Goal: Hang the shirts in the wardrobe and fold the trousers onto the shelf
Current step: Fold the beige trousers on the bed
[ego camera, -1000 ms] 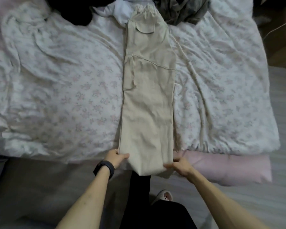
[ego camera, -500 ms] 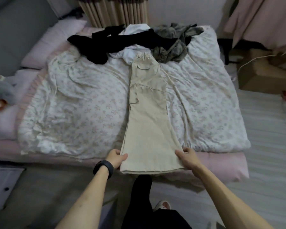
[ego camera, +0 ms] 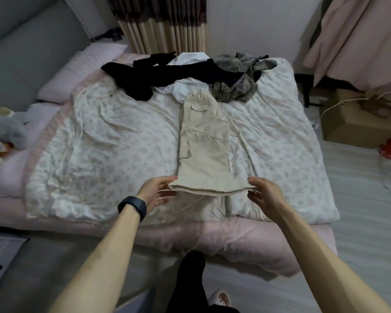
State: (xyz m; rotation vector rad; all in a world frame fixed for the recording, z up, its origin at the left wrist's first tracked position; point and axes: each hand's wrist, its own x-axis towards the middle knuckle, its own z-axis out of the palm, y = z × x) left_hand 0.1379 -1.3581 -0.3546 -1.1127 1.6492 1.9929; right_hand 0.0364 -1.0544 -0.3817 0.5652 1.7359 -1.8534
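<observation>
We have the beige trousers [ego camera: 203,141] lying lengthwise on the floral duvet [ego camera: 99,154], waistband at the far end touching the clothes pile [ego camera: 190,73]. Our left hand [ego camera: 158,192] pinches the hem's left corner, thumb on top and fingers under; our right hand [ego camera: 264,195] pinches the right corner likewise. We hold the hem end just above the duvet

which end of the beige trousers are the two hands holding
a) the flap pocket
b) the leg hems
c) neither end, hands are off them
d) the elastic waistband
b: the left hand and the right hand each pinch a corner of the hem end of the beige trousers, while the waistband lies at the far end by the pile of clothes.
</observation>
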